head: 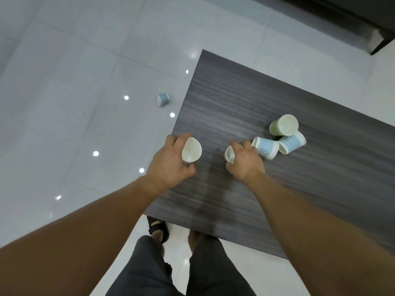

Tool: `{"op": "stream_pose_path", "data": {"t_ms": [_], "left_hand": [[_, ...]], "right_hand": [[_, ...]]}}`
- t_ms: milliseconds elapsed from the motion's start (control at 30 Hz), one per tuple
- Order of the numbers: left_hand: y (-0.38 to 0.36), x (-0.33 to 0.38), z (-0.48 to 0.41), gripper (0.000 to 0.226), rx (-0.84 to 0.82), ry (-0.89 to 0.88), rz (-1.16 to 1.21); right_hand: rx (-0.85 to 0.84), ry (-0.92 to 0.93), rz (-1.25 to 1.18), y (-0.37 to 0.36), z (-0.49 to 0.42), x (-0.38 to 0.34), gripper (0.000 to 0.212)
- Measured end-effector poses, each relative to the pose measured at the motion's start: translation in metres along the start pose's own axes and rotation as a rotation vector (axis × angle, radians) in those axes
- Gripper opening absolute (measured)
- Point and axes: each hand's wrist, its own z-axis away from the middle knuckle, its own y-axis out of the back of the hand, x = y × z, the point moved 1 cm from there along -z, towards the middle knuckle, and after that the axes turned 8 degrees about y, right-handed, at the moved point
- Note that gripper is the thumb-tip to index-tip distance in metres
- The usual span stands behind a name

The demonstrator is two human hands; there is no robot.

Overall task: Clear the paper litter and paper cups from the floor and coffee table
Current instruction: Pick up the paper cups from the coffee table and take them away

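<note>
Over the near corner of the dark wood-grain desk, the person's left hand has its fingers curled round a white paper cup, its mouth tipped my way and showing a bare, dry-looking inside. The right hand has its fingers wrapped round a second pale paper cup; whether that one is clear of the desk I cannot tell. Just past the right knuckles a blue-and-white paper cup lies on its side, with another blue-and-white cup and a pale green paper cup huddled behind it. The green one's open mouth looks empty; the blue ones' insides are hidden. One more blue paper cup lies tipped on the glossy white tiled floor, well apart from the desk. My worry is the knuckles brushing that nearest blue cup, which, lying on its side, could roll across the desk and off the edge. Thin paper also crumples under a hard squeeze, and any hidden dregs would spill. With a cup in each hand, the rest likely need nesting first.
</note>
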Motion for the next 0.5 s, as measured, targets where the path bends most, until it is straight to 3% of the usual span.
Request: {"op": "stream_pose_path", "data": {"t_ms": [233,367,500], "left_hand": [[0.057,0.043,0.028,0.079,0.046,-0.153,-0.068],[0.086,0.083,0.066,0.088,0.014,-0.347,-0.135],[0.099,0.122,0.12,0.083,-0.053,-0.501,-0.191]], "right_hand": [[0.148,-0.006,-0.06,0.052,0.085,-0.037,0.074],[0.252,-0.123,-0.066,0.085,0.164,-0.051,0.072],[0.355,-0.274,-0.158,0.095,0.261,-0.05,0.069]]}}
